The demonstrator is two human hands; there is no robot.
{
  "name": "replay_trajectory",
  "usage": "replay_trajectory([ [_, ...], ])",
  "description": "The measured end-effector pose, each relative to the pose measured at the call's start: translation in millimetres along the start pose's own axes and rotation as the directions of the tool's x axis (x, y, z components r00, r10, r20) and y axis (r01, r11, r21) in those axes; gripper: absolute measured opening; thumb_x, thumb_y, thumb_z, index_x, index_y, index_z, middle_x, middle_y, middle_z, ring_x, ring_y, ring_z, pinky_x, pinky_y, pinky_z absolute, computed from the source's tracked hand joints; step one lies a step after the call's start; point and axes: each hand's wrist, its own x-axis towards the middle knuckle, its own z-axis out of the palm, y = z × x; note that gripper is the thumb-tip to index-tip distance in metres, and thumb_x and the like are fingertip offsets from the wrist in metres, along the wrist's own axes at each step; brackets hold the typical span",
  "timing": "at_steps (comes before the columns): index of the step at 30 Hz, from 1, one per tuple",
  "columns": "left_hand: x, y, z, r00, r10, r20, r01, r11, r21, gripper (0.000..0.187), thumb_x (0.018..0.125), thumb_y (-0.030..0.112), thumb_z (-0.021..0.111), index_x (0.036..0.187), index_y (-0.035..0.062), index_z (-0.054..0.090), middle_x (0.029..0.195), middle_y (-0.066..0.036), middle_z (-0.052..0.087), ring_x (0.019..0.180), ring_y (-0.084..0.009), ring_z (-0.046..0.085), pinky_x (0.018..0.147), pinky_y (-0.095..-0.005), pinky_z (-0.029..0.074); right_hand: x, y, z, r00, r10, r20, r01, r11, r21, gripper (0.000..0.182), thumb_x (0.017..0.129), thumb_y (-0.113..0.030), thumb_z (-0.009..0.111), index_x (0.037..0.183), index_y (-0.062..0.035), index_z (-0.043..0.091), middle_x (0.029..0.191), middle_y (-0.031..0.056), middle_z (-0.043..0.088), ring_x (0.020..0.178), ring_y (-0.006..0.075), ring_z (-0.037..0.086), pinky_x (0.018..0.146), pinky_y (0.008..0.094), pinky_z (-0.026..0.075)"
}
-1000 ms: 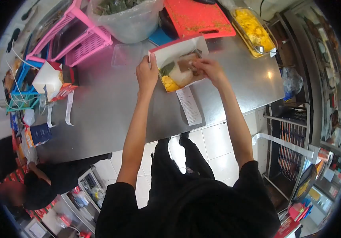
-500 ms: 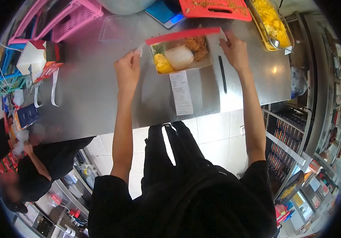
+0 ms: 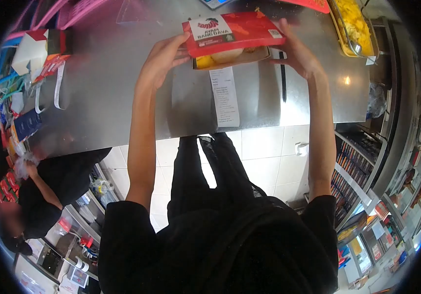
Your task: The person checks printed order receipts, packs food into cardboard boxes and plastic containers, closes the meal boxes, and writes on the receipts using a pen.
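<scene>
A red-lidded cardboard food box (image 3: 232, 33) sits on the steel counter (image 3: 122, 93), its lid lowered almost flat over yellow and white food that still shows along the near edge. My left hand (image 3: 164, 55) grips the lid's left edge. My right hand (image 3: 298, 55) presses the lid's right side. A white printed receipt (image 3: 225, 98) lies just in front of the box, and a black pen (image 3: 283, 78) lies to its right, under my right wrist.
A glass dish of yellow food (image 3: 355, 24) stands at the far right. A small white-and-red box (image 3: 30, 53), paper strips and a blue rack (image 3: 0, 83) crowd the left end. Another person in black (image 3: 49, 196) crouches low at the left. Shelving (image 3: 362, 161) stands under the counter's right end.
The open lid has swung down over the food, red printed side now up. Both my hands followed it down along the box's sides.
</scene>
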Motion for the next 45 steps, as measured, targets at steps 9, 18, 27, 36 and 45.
replay_trajectory([
  [9,12,-29,6,0.798,0.601,-0.045,-0.517,0.721,0.461,0.053,0.079,0.027,0.064,0.124,0.0057,0.045,0.117,-0.013,0.052,0.109,-0.0268,0.048,0.089,-0.0329,0.043,3,24,8,0.754,-0.646,0.119,0.553,0.526,-0.646,0.054,0.081,-0.036,0.059,0.125,-0.0073,0.045,0.124,0.0117,0.049,0.111,0.0254,0.049,0.091,0.0374,0.041],
  [18,30,-44,0,0.440,0.754,0.488,-0.647,-0.112,0.754,0.041,0.079,0.016,0.061,0.118,0.0070,0.052,0.125,-0.008,0.049,0.118,-0.0292,0.042,0.094,-0.0364,0.039,15,43,-7,0.646,-0.670,0.367,0.524,0.039,-0.851,0.034,0.078,-0.012,0.060,0.112,-0.0087,0.056,0.125,0.0105,0.048,0.108,0.0255,0.052,0.086,0.0350,0.047],
  [27,22,-26,-4,0.466,0.755,0.461,-0.711,0.010,0.703,0.050,0.074,0.024,0.066,0.117,0.0031,0.050,0.128,-0.011,0.044,0.119,-0.0279,0.039,0.093,-0.0371,0.041,13,22,17,0.527,-0.721,0.450,0.487,-0.177,-0.855,0.063,0.075,-0.028,0.064,0.132,-0.0175,0.037,0.138,0.0048,0.032,0.126,0.0256,0.031,0.100,0.0365,0.034],
  [36,36,-34,-8,0.485,0.704,0.518,-0.637,-0.120,0.761,0.051,0.077,0.028,0.064,0.120,0.0063,0.048,0.132,-0.009,0.040,0.119,-0.0272,0.037,0.096,-0.0383,0.037,34,31,11,0.523,-0.694,0.496,0.431,-0.287,-0.856,0.070,0.073,-0.034,0.064,0.134,-0.0192,0.033,0.141,0.0033,0.028,0.129,0.0260,0.027,0.102,0.0398,0.031],
  [45,36,-15,40,0.366,0.808,0.462,-0.791,0.009,0.612,0.037,0.073,0.026,0.066,0.102,0.0067,0.054,0.116,-0.010,0.047,0.107,-0.0286,0.040,0.091,-0.0473,0.028,29,23,10,0.549,-0.660,0.512,0.521,-0.210,-0.828,0.065,0.073,-0.028,0.065,0.131,-0.0127,0.039,0.144,0.0092,0.018,0.131,0.0325,0.019,0.103,0.0381,0.030],
])
